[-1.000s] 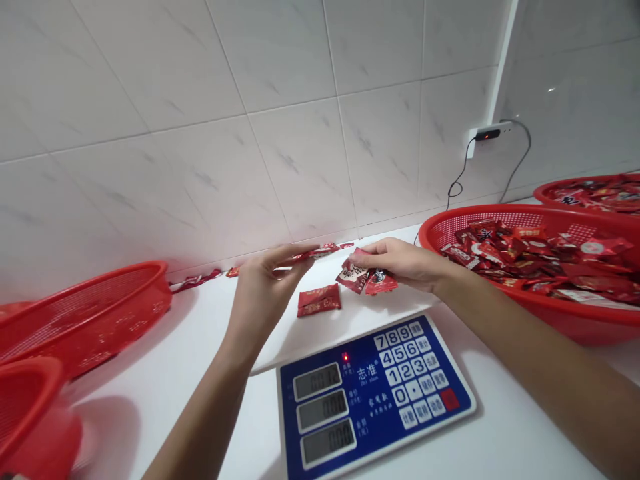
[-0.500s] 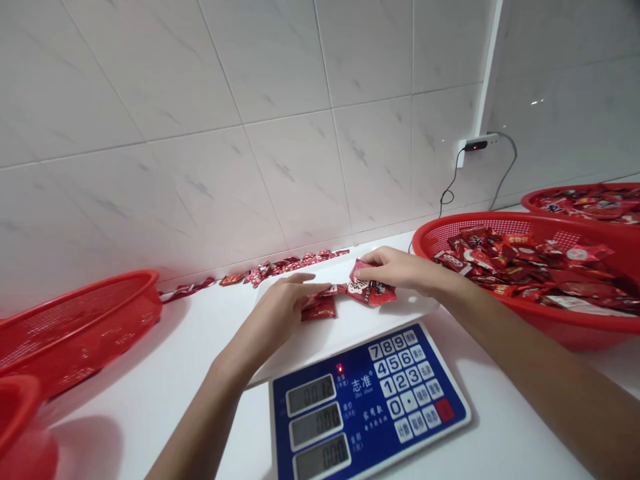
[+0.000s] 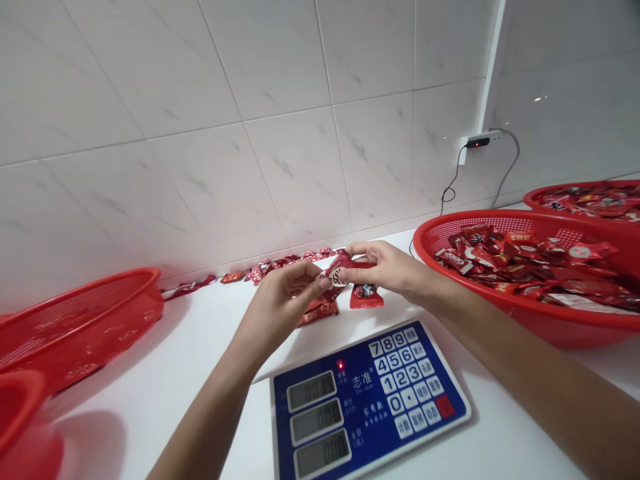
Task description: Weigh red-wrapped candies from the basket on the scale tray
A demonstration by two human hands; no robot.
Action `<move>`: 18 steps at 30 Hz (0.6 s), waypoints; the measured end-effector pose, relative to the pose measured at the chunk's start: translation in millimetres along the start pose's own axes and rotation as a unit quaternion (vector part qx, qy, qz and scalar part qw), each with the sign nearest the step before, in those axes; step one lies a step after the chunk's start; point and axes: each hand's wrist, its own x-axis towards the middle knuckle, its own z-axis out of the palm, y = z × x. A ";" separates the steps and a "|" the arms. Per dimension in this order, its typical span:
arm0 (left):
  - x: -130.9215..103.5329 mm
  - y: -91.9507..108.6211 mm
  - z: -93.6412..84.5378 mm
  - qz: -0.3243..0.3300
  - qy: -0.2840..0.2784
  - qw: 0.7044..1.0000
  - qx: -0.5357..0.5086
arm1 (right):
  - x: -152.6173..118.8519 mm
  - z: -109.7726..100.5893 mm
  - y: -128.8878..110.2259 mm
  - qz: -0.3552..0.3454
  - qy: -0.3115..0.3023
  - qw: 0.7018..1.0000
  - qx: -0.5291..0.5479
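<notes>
Over the white pan (image 3: 293, 345) of a blue digital scale (image 3: 367, 393), both my hands are closed on one red candy packet (image 3: 337, 275) with pale print. My left hand (image 3: 287, 297) pinches its left side between thumb and fingers. My right hand (image 3: 385, 270) grips its right side. Below the right hand, another red candy packet (image 3: 367, 297) with a dark print lies on the pan. More red packets (image 3: 320, 312) lie beside my left fingers, partly hidden by them. The scale's top display (image 3: 313, 389) shows digits too faint to read surely.
Red baskets heaped with red-wrapped candies (image 3: 540, 267) stand at the right, one behind another (image 3: 595, 200). Two red baskets (image 3: 80, 327) are at the left. A row of packets (image 3: 270, 267) lies along the tiled wall. A power strip (image 3: 480, 143) with a cable hangs on the wall.
My right hand has lifted the packet and brought it left. My left hand has risen off the packets on the pan and taken hold of it too.
</notes>
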 end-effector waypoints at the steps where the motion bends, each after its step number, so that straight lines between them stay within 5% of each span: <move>1: 0.5 -0.7 -0.4 0.001 -0.007 1.000 0.000 | 0.2 0.1 0.4 0.006 -0.002 1.000 0.005; 8: 4.2 -2.5 -4.2 0.006 0.018 0.996 0.083 | 1.9 -4.2 2.9 0.008 -0.032 0.999 -0.018; 13: 1.2 1.0 -3.9 0.002 0.079 0.994 0.070 | -0.7 -5.3 -4.8 0.116 -0.001 0.990 -0.083; 18: -3.9 4.2 -2.6 0.109 0.140 0.964 0.199 | -3.4 -6.1 -9.8 0.159 -0.023 0.982 -0.095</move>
